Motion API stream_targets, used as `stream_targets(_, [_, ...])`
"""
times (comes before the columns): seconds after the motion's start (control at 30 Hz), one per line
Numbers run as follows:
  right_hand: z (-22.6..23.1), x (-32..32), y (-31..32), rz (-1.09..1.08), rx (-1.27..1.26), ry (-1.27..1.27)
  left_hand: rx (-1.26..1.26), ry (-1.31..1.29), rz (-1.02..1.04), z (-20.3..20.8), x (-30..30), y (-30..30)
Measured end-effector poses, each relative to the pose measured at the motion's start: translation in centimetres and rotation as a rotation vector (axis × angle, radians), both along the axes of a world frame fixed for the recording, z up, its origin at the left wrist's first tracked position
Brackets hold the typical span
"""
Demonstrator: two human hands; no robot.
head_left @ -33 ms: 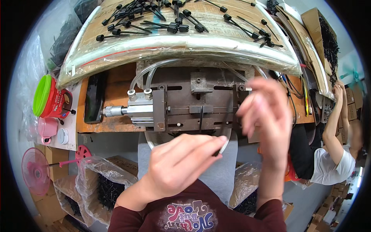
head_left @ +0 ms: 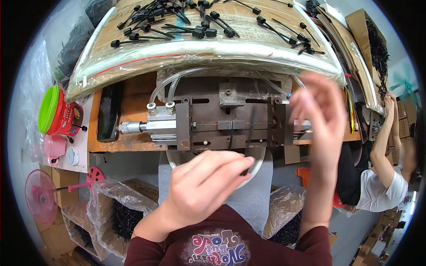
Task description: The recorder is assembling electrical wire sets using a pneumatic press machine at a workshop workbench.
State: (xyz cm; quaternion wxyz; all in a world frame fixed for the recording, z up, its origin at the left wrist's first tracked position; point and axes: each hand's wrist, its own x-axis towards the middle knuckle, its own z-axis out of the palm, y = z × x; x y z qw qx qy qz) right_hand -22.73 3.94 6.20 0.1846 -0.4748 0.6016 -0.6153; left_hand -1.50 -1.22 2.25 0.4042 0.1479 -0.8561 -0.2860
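My left hand (head_left: 208,181) is closed in a pinch at the front of the metal fixture (head_left: 255,93). Between its fingertips is a thin black rod (head_left: 252,128), blurred, rising toward the fixture. A small dark clamp block (head_left: 231,126) sits mid-fixture, with another dark rod (head_left: 230,142) standing out of its front side. My right hand (head_left: 321,106) is raised over the fixture's right end, its fingers smeared by motion. Behind it, the right-hand cylinder (head_left: 303,126) is partly hidden. A silver pneumatic cylinder (head_left: 161,128) with clear hoses (head_left: 155,91) is at the left end.
Beyond the fixture, a film-wrapped board (head_left: 191,57) carries several black knob-headed rods (head_left: 202,31). At left are a phone (head_left: 108,113), a red tub (head_left: 66,115), a pink cup (head_left: 54,148) and a fan (head_left: 41,195). Bagged boxes (head_left: 120,213) stand below. A person (head_left: 384,186) works at far right.
My right hand has moved right and slightly down, uncovering more of the right cylinder. My left hand has shifted slightly left, and the rod in it now tilts less.
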Motion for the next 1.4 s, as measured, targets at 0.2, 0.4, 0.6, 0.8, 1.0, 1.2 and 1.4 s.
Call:
stream_targets(0.2, [3.6,-12.5,-6.3,-0.403,0.399,1.223,-0.062,-0.137,0.126,-1.7,-0.3,0.3])
stream_targets(0.4, [4.3,-14.1,-12.0,-0.008,0.675,1.131,-0.193,-0.242,0.176,-3.6,-0.9,0.1])
stream_targets(0.6, [3.4,-12.0,-14.5,0.048,0.468,1.280,-0.240,-0.274,0.170,-3.0,-1.8,-0.2])
stream_targets(0.8, [5.1,-7.3,-15.2,0.191,0.526,1.380,-0.208,-0.332,0.177,-2.9,-1.6,-0.2])
stream_targets(1.0, [4.2,-8.5,-15.0,0.147,0.415,1.651,-0.232,-0.321,0.165,-3.0,-1.8,-0.3])
stream_targets(1.2, [4.0,-10.3,-12.1,0.111,0.221,1.460,-0.170,-0.325,0.144,-2.2,-1.4,-0.4])
stream_targets(1.4, [3.9,-6.2,-8.1,0.075,-0.092,1.260,0.322,0.025,0.017,-0.4,-1.2,-0.6])
